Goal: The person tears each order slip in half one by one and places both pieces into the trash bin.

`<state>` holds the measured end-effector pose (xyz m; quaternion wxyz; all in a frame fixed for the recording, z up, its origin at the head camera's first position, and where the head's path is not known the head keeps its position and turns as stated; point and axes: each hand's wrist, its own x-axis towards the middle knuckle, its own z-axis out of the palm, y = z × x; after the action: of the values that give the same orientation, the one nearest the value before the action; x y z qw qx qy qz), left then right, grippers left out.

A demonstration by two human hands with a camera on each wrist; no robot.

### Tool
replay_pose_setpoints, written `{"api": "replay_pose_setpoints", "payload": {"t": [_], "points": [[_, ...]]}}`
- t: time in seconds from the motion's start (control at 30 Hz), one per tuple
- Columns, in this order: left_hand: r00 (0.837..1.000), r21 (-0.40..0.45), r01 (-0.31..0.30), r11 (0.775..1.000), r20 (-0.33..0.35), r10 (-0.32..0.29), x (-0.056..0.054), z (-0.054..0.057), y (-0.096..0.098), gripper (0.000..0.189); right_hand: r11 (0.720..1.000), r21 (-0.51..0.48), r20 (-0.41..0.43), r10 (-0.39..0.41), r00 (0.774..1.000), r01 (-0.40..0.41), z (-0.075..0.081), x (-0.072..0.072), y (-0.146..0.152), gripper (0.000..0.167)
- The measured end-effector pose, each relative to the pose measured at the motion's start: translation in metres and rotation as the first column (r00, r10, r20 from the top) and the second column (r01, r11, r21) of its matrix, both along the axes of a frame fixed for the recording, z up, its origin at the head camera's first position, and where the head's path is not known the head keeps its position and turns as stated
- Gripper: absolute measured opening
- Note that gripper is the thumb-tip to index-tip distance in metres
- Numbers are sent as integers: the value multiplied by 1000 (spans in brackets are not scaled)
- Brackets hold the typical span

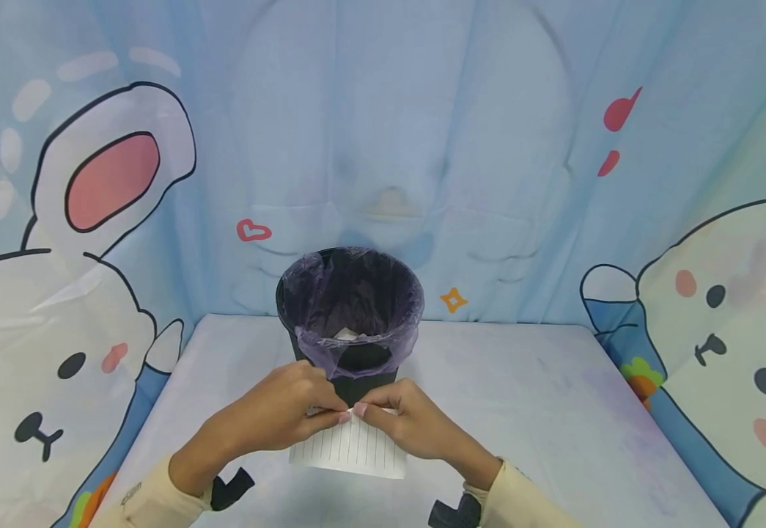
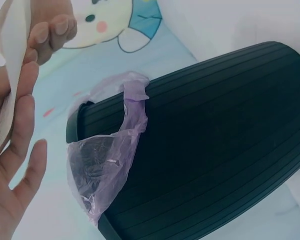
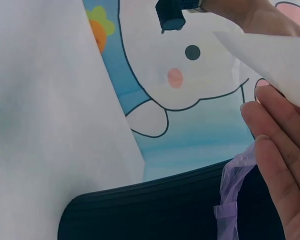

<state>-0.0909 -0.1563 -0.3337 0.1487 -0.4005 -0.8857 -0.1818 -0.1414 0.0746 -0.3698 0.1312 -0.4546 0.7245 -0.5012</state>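
Both hands pinch the top edge of a lined sheet of paper, their fingertips close together at its middle. My left hand grips it from the left, my right hand from the right. The sheet hangs below the hands, in front of a black trash can. A thin purple trash bag lines the can and folds over its rim. Something white lies inside the bag. In the left wrist view the paper is seen nearly edge-on between the fingers.
The can stands on a white table near its back edge. A light blue curtain printed with cartoon animals hangs behind and along the sides. Dark straps with small devices sit on both wrists.
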Motion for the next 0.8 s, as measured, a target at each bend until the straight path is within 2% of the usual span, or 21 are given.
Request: {"api": "replay_pose_setpoints", "payload": {"t": [0.13,0.27,0.43,0.6,0.8], "points": [[996,-4,10,1000,-83,-11,0,-1,0,5,999,-30,29,19,999,-18,1,-1,-1,23],[986,-13,12,1000,-165,-14,0,-1,0,4,998,-60,30,20,999,-19,1,-1,-2,23],[972,-24,-1,1000,-233,-4,1,-1,0,2,997,-76,26,-5,1000,6,2,-1,-2,22],[964,-32,-13,999,-265,4,2,0,0,4,997,-70,-7,-43,999,42,2,-2,-1,21],[963,-31,-21,999,-268,12,2,2,1,4,998,-56,-18,-44,999,43,3,-3,0,20]]}}
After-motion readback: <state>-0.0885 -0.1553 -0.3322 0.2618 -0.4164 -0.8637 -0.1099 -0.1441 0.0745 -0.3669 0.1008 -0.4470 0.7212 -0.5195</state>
